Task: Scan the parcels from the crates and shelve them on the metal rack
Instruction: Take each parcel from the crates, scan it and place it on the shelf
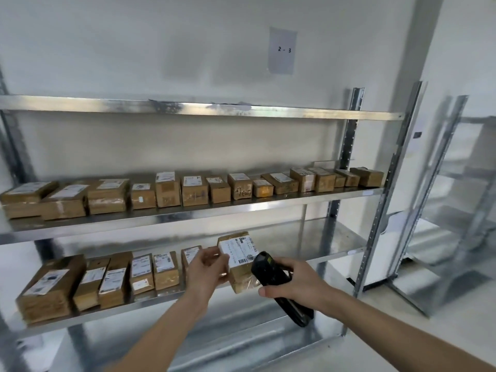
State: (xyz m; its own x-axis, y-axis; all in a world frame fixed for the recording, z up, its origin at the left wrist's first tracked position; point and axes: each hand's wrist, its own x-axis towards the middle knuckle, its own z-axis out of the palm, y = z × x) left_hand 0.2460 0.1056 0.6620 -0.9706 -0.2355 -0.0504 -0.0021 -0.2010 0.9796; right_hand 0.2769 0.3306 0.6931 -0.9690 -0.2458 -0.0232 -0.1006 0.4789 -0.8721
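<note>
Grip: left hand [208,267] holds parcel [240,260] | right hand [291,283] clasps scanner [279,285], apparently touching parcel

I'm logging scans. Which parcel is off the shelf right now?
The parcel gripped by the left hand, label facing the scanner in the right hand; the others sit on the rack.

Parcel storeroom, small warehouse or sorting depot.

Bare white walls; a metal rack [188,216] with rows of taped brown cardboard parcels [193,191], each carrying a white shipping label. Paper sign [282,50] on the wall reads "2 - 3", like a bay number. Second rack [440,200] to the right. Black handheld scanner [281,288] in use.
</note>
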